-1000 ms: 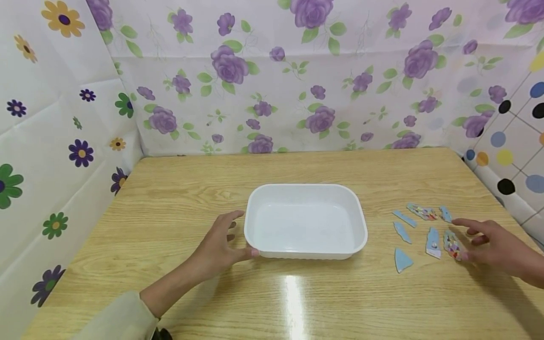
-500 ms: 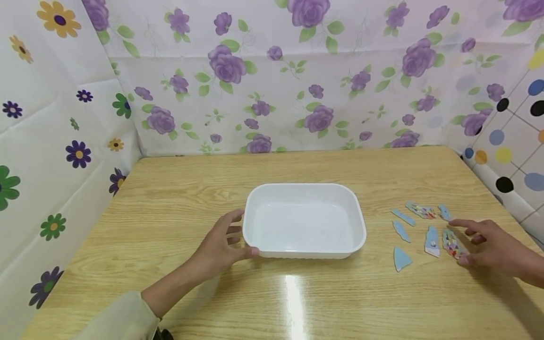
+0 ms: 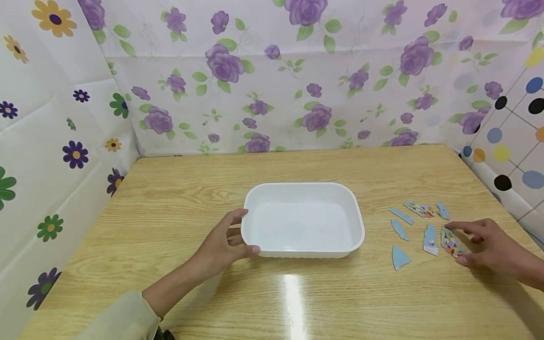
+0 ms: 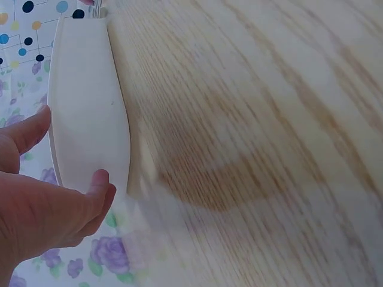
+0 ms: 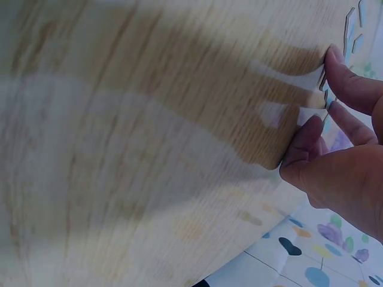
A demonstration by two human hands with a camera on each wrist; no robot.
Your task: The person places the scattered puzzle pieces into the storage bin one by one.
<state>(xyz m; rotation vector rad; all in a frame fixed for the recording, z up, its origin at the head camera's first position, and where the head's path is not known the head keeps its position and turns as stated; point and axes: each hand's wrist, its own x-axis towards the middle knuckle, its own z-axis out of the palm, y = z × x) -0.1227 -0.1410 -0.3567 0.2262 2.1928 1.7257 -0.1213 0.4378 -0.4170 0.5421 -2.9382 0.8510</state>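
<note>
White tray (image 3: pixel 303 254) gripped by left hand (image 3: pixel 220 244), mid-frame; right hand (image 3: pixel 489 246) spans colourful piece (image 3: pixel 451 243), frame right, can't tell if pinched; probably pickup stage, needs a snug pinch.

I have a pale wood-grained table (image 3: pixel 191 186) in front of me, with a white streak of glare down the lower middle of the frame. A white tray (image 3: pixel 302 253) sits upright on it at the centre, and towards the right edge lie seven flat pieces: two multicoloured pieces (image 3: pixel 451 242), a thin blue strip (image 3: pixel 401 216), a blue triangle (image 3: pixel 400 258), a white-ended blue piece (image 3: pixel 430 236) and two small jagged blue pieces (image 3: pixel 400 230).
</note>
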